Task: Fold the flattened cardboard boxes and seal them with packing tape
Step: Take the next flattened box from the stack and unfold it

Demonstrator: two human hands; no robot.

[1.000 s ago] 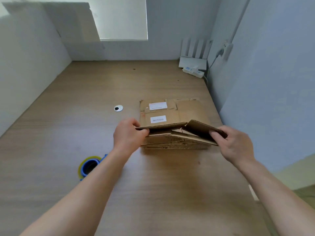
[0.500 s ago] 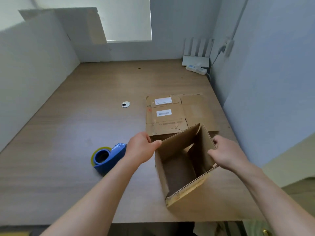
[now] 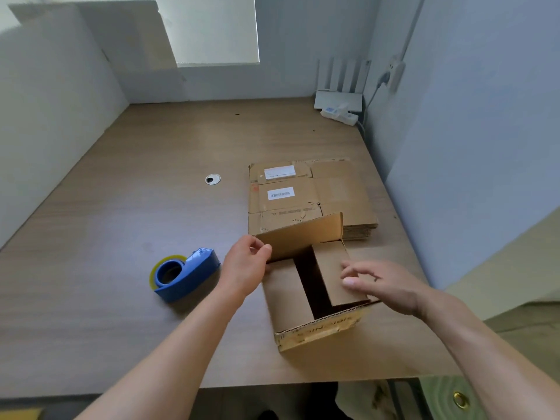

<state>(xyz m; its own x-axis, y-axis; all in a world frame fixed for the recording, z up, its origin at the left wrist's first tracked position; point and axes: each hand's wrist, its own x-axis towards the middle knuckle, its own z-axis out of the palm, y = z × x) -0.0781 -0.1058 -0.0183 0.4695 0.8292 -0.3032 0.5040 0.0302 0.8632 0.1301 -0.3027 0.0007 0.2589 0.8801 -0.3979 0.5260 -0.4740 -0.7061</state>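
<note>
Cardboard box [image 3: 306, 295] stood on wooden table [image 3: 121, 207], near edge, 2 inner flaps folded in. Far flap pinched by left hand [image 3: 247, 269]. Right hand [image 3: 383, 286] spread over right flap. Blue tape dispenser [image 3: 185, 274] left of box; flattened boxes [image 3: 309, 195] stacked behind.

flat boxes [image 3: 309, 192]: barcode label, text illegible | box [image 3: 321, 328]: print unreadable

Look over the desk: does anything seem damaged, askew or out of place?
Nothing stands out. The brown cardboard box is half folded, two flaps down with a dark gap between, the far flap upright by the left hand. The blue tape dispenser lies beside it, and the flattened cardboard stack sits tidy.
</note>
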